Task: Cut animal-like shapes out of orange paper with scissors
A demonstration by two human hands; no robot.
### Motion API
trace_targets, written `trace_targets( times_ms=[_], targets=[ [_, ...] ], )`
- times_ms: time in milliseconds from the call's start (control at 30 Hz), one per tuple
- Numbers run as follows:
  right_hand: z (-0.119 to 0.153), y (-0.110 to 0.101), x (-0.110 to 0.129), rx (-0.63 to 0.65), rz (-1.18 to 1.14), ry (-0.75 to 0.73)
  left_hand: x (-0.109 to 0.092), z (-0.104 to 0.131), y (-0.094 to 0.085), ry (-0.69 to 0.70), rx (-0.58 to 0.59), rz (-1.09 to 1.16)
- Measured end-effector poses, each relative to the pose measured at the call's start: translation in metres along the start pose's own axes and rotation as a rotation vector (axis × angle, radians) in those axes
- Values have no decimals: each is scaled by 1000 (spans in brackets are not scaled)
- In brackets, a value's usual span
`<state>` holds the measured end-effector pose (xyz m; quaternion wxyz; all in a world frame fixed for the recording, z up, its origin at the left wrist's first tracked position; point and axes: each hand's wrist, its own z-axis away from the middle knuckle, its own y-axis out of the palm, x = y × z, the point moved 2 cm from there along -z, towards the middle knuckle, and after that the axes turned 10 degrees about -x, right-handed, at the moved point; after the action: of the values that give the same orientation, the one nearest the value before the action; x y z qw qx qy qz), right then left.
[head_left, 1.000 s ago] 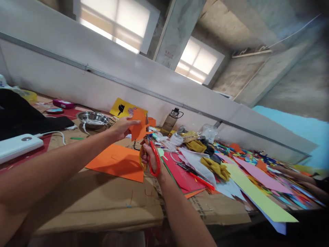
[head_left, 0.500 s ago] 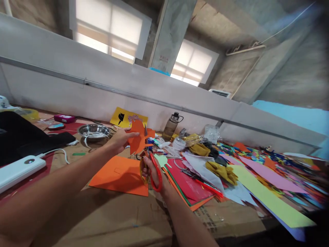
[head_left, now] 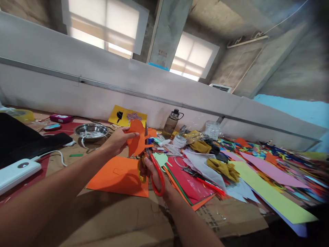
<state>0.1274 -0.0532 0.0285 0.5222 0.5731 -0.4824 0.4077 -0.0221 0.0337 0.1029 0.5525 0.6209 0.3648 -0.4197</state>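
Observation:
My left hand [head_left: 120, 139] pinches a piece of orange paper [head_left: 136, 137] with an irregular cut outline, held up above the table. My right hand [head_left: 150, 168] is wrapped round scissors [head_left: 160, 178] with one red and one yellow handle. Their blades point upward and stand at the right part of the orange piece, by its narrow strips. Whether the blades are fully closed is hard to make out. Under my hands lies a flat orange sheet [head_left: 113, 180] with a small outline marked on it.
A metal bowl [head_left: 91, 131] with a white cable stands left, near a white device [head_left: 19, 174]. Behind are a yellow card [head_left: 127, 115] and a bottle [head_left: 170, 123]. To the right lie red sheets [head_left: 191, 183], mustard cloth [head_left: 223, 168], a pale yellow strip [head_left: 272, 192] and many paper scraps.
The scissors have shifted slightly at the orange piece, with their handles a little further apart. The left hand keeps its grip on the paper. The whole view has moved slightly.

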Motion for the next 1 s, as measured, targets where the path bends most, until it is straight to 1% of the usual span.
trace_targets(
  times_ms=[167, 300, 433, 600, 800, 1000],
  targets=[
    [-4, 7, 3, 39, -35, 18, -17, 5, -1, 51, -45, -18],
    [-10, 12, 6, 85, -35, 12, -22, 4, -4, 82, -52, -81],
    [-16, 13, 5, 100, -12, -3, -20, 2, -8, 80, -56, -92],
    [-21, 11, -4, 72, 6, -26, -16, 0, -6, 88, -19, -59],
    [-18, 13, -5, 38, -17, -19, -11, 1, -3, 53, -34, -59],
    [-14, 10, -4, 15, -40, -14, -5, 1, -2, 12, -33, -31]
  ],
)
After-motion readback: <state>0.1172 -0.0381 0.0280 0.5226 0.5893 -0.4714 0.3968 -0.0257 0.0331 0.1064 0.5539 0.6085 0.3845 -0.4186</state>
